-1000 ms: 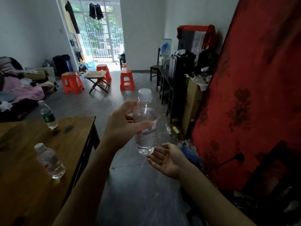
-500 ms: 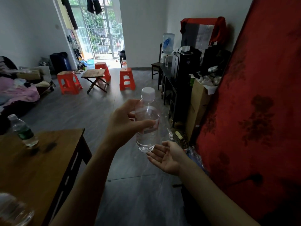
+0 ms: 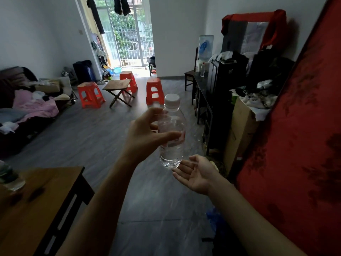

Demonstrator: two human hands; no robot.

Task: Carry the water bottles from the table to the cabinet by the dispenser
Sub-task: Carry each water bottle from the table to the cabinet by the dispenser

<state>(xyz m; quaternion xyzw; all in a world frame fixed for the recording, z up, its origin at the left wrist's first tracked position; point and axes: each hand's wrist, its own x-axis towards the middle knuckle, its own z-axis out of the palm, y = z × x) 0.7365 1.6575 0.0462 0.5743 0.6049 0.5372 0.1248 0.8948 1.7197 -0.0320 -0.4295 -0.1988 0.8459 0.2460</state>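
My left hand grips a clear water bottle with a white cap, upright in front of me over the floor. My right hand lies palm up with relaxed fingers just under the bottle's base, holding nothing. A second bottle with a green label stands on the wooden table at the lower left, cut off by the frame edge. The dark cabinet runs along the right wall, with the water dispenser at its far end and a small bottle standing beside it.
Grey floor stretches ahead between the table and the cabinet. Three orange stools and a small folding table stand mid-room. A cluttered sofa is at the left. A cardboard box and a red mattress line the right side.
The view has moved forward and right: the table slid down-left, one table bottle left the frame, and the cabinet is closer. My hands keep the same hold on the bottle.
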